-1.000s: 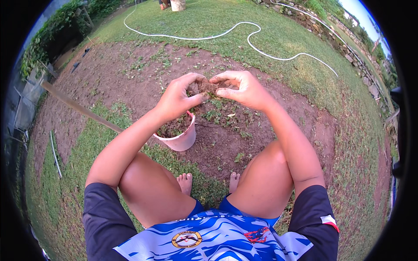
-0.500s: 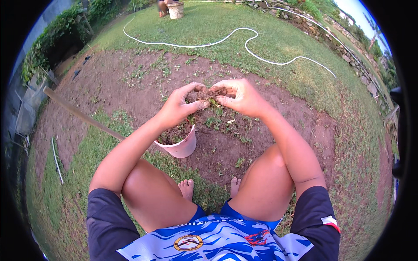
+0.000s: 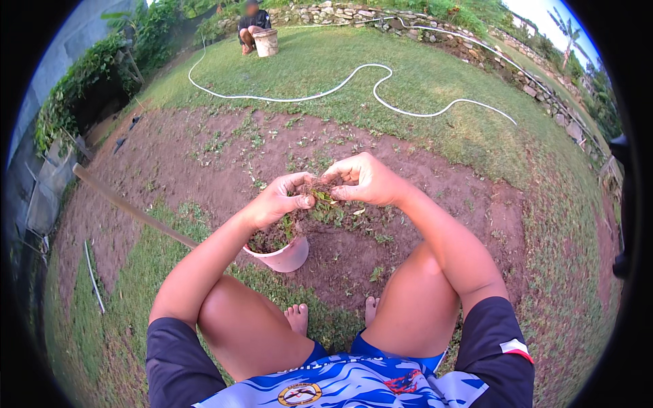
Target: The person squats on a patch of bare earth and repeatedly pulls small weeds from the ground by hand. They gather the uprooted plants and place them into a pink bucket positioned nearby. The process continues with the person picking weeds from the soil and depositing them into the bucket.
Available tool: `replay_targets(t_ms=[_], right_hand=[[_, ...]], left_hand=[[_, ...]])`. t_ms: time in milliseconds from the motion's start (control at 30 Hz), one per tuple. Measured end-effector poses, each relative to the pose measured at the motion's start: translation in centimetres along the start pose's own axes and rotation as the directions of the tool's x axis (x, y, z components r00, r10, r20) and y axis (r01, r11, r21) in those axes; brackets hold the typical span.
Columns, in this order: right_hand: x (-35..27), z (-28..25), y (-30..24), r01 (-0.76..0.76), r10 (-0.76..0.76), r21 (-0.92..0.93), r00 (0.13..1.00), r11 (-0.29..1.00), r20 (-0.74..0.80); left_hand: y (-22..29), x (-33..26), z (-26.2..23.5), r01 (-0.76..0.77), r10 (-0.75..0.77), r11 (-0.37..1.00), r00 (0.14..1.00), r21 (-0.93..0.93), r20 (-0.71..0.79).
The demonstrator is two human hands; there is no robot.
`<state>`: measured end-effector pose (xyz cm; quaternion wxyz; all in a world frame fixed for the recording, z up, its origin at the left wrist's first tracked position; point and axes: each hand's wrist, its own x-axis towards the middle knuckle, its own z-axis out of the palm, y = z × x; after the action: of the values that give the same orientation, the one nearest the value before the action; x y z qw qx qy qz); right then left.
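Observation:
Between my two hands is a clump of weeds [image 3: 322, 192] with brown, soil-caked roots and green leaves hanging below. My left hand [image 3: 280, 198] pinches its left side between thumb and fingers. From the right, my right hand [image 3: 364, 179] grips the roots with thumb and curled fingertips. Soil smudges the fingers of both. Beneath my left hand stands a pale pink-white bucket [image 3: 288, 258], holding dirt and pulled greenery [image 3: 271, 238]. My left hand and wrist hide part of its far rim.
A long wooden handle [image 3: 129, 207] slants in from the left beside the bucket. Bare brown soil [image 3: 435, 197] with scattered weeds lies ahead. Beyond it a white hose [image 3: 286, 100] winds across grass. A person [image 3: 253, 30] squats far off by another bucket [image 3: 266, 43], near a stone wall [image 3: 333, 13].
The view has tilted up, bringing more of the far person and the stone wall into sight. Both hands still hold the clump, and more of its leaves now hang below the fingers.

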<state>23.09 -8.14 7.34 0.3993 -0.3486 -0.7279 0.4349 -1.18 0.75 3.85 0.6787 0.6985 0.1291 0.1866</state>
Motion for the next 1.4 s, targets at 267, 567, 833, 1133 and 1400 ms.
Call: replay_targets(t_ms=[267,567,833,1133,1400], right_hand=[[1.0,0.7,1.3,-0.118,0.173,0.317,0.973,0.941,-0.15],[2.0,0.3,2.5,-0.196,0.296,0.354,0.92,0.914,-0.256],[1.5,-2.2,5.0,-0.157,0.257,0.251,0.859,0.955,-0.443],[12.9,1.6,6.9,0.09,-0.111,-0.066,0.853,0.994,-0.51],[7.6,1.6,4.8,-0.031,0.037,0.04,0.988,0.999,-0.151]], left_hand=[[1.2,-0.3,0.2,-0.131,0.178,0.932,0.978,0.339,-0.109],[2.9,-0.9,-0.2,-0.183,0.445,0.31,0.895,0.933,0.027],[2.7,-1.3,-1.7,-0.154,0.585,0.641,0.732,0.752,-0.349],[2.9,-0.3,-4.3,-0.063,0.549,0.702,0.682,0.709,-0.483],[1.1,-0.5,-3.3,-0.039,0.307,0.79,0.889,0.612,-0.34]])
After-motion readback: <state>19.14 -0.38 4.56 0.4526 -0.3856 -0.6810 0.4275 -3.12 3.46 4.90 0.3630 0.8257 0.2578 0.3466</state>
